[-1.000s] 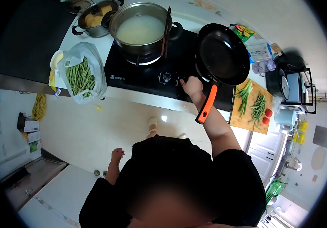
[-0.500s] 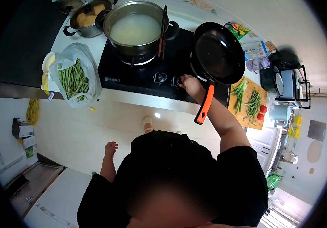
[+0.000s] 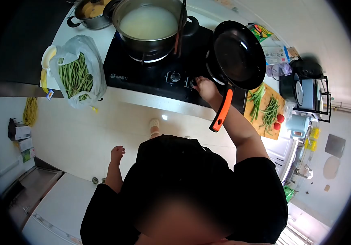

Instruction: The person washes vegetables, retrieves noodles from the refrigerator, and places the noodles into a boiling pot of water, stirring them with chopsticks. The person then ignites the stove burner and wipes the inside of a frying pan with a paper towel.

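Observation:
My right hand [image 3: 206,87] is closed on the right stove knob [image 3: 191,82] at the front of the black gas stove [image 3: 142,85]. Just to the right, a black frying pan [image 3: 240,55] with an orange handle [image 3: 224,108] rests over the right burner, tilted in view. The handle crosses above my forearm. On the left burner stands a steel pot [image 3: 147,24] of cloudy whitish liquid, with dark chopsticks [image 3: 179,32] lying across its rim. My left hand [image 3: 118,153] hangs low at my side, fingers loosely bent and apart, holding nothing.
Left of the stove lies a plastic bag [image 3: 96,69] of green beans [image 3: 75,75], near a lidded pot [image 3: 96,20]. To the right, a cutting board [image 3: 261,126] bears scallions [image 3: 257,102], more green beans [image 3: 270,112] and red round pieces [image 3: 279,120]. A light-blue pitcher [image 3: 297,124] stands beyond.
The view has shifted slightly, so the pots and bag sit a bit higher in it. My right hand stays at the knob, and my left hand still hangs at my side.

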A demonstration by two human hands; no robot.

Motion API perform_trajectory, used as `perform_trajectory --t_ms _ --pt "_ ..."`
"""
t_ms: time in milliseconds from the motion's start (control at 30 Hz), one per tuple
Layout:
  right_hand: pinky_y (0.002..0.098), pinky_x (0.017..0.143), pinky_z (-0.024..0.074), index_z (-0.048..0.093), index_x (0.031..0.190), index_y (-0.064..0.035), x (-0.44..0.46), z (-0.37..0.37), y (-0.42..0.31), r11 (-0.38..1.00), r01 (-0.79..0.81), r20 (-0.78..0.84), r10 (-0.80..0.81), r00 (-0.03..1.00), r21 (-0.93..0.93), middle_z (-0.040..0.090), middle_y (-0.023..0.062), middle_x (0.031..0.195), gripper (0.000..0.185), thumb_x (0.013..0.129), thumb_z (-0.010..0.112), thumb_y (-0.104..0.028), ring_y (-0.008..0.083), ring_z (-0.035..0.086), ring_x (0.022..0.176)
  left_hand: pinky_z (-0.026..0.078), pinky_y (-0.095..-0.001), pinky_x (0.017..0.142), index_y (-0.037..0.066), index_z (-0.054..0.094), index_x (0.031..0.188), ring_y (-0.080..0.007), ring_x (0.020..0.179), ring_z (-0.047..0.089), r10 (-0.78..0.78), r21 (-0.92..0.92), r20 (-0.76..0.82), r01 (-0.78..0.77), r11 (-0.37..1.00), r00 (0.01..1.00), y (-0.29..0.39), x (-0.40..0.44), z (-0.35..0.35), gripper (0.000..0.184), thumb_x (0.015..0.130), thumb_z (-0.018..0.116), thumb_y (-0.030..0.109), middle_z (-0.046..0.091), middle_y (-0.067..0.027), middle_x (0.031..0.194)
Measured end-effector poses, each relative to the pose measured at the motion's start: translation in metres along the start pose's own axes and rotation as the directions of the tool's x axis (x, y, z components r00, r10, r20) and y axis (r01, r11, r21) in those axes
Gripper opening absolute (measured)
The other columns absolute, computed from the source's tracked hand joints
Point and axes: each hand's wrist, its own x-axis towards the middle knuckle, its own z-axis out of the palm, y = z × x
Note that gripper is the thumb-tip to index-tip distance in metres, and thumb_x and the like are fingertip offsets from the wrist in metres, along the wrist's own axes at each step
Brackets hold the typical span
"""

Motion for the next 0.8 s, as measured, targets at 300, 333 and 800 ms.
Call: perform_trajectory --t_ms 300,333,800 --pt "0.037 0.072 0.0481 0.056 0.098 0.0019 -0.001 0.002 -0.001 0.999 -0.032 -0.037 0.033 0.999 0.029 0.059 0.016 0.093 0.028 0.079 0.059 -0.018 0.0323 0.058 0.082 0.044 -0.0252 0.056 0.003 0.056 0.101 -0.015 0.072 0.061 -0.006 -0.031 -0.047 0.005 1.0 0.999 -0.017 0.003 -0.003 0.024 0.086 0.049 0.021 0.063 -0.0081 0.088" --pt "0.0371 0.07 0.0482 0.056 0.097 0.0021 -0.001 0.004 0.0 0.999 -0.003 -0.074 0.007 0.997 0.048 0.059 0.0164 0.092 0.027 0.079 0.059 -0.017 0.033 0.058 0.081 0.044 -0.0252 0.056 0.003 0.057 0.1 -0.0147 0.072 0.061 -0.006 -0.035 -0.047 0.004 0.999 0.999 -0.022 0.005 -0.003 0.024 0.085 0.049 0.021 0.063 -0.0079 0.087" --pt "0.0371 0.053 0.0453 0.057 0.071 0.002 0.004 0.002 -0.02 0.918 -0.38 -0.043 0.387 0.921 0.108 0.056 0.0187 0.059 0.044 0.076 0.064 -0.041 0.0338 0.057 0.057 0.05 -0.0273 0.066 -0.003 0.056 0.099 -0.0178 0.072 0.06 -0.006 -0.121 -0.098 -0.006 0.993 0.995 -0.025 -0.016 0.006 0.022 0.084 0.048 0.011 0.062 -0.0122 0.085"
